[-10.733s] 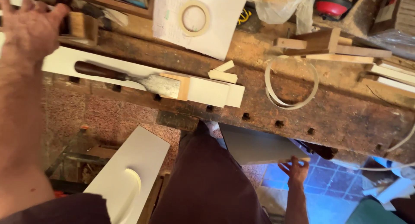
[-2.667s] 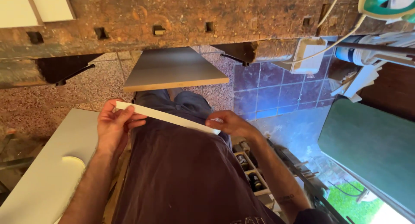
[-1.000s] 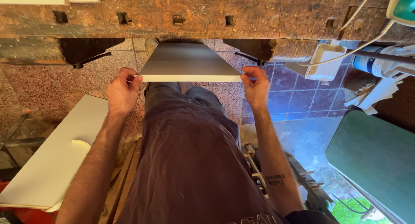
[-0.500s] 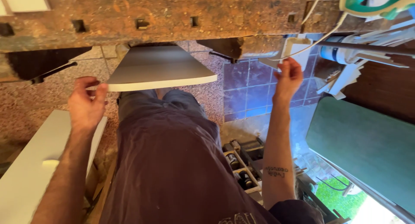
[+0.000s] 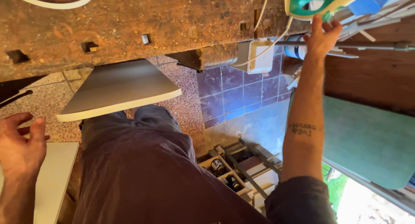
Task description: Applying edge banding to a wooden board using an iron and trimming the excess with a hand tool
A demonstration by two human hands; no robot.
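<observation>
Right hand risen to green tool; panel released.

I see my right hand reaching up to the green iron on the counter; my left hand hangs open beside the grey panel

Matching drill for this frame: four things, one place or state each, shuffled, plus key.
1. right hand
2. left hand
3. grey board
4. white box

A. open, holding nothing, lower left
B. sticks out from under the workbench, above the lap
C. reaching up to the green and white tool
D. hangs below the bench edge, cord attached

Pairs: 1-C, 2-A, 3-B, 4-D
</observation>
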